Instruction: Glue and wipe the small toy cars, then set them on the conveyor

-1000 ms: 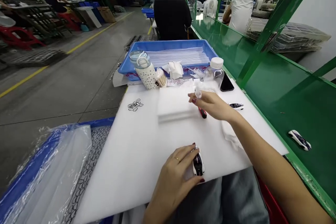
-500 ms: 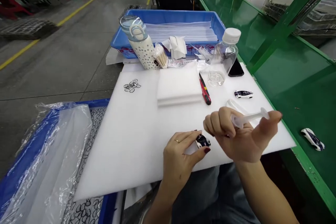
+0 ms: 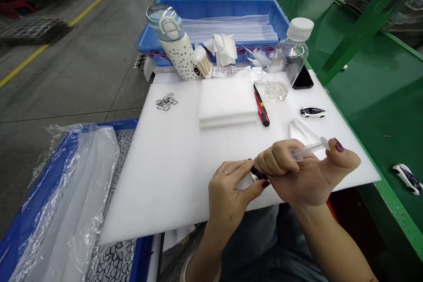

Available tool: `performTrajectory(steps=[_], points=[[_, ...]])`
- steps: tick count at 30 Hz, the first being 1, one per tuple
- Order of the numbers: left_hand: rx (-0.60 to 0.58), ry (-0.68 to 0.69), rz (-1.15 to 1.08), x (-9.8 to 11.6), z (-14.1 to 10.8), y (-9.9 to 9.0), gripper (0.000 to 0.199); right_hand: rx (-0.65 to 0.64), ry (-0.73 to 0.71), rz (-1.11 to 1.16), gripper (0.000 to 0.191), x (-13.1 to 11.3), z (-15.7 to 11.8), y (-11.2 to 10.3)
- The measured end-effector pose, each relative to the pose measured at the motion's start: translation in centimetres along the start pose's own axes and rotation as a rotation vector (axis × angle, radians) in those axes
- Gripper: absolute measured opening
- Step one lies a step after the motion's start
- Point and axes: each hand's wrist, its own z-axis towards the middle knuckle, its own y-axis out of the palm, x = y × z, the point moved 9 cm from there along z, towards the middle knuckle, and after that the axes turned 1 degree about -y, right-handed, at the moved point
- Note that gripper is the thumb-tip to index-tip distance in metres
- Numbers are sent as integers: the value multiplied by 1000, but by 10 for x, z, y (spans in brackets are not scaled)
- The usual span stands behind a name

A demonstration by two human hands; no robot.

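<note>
The small white-and-black toy car (image 3: 257, 174), near the white foam-topped desk's (image 3: 158, 176) front edge, is pinched in the left hand (image 3: 231, 189); the right hand (image 3: 294, 169) clasps a translucent plastic syringe (image 3: 309, 150). Syringe work seems in hand; the next move calls for a steady car.

Wht/dk toy car (image 3: 257, 174) in L hand (image 3: 231, 187); tilted translucent syringe (image 3: 309, 150), R hand (image 3: 294, 174)

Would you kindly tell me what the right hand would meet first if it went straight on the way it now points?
Most likely the toy car held by the left hand; the right hand overlaps it in view, so depth and contact are unclear.
</note>
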Motion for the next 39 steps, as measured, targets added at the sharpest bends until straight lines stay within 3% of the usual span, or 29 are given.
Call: performTrajectory(steps=[18,32,39], points=[[12,0,18,1,-1,0,18,77,-46,-56,54,-3,-3,-1],[12,-19,-10,2,0,1,20,162,-95,-151,60,-8,-5,-3],[42,-1,23,2,-1,-1,26,238,-68,-234,61,-11,-16,5]])
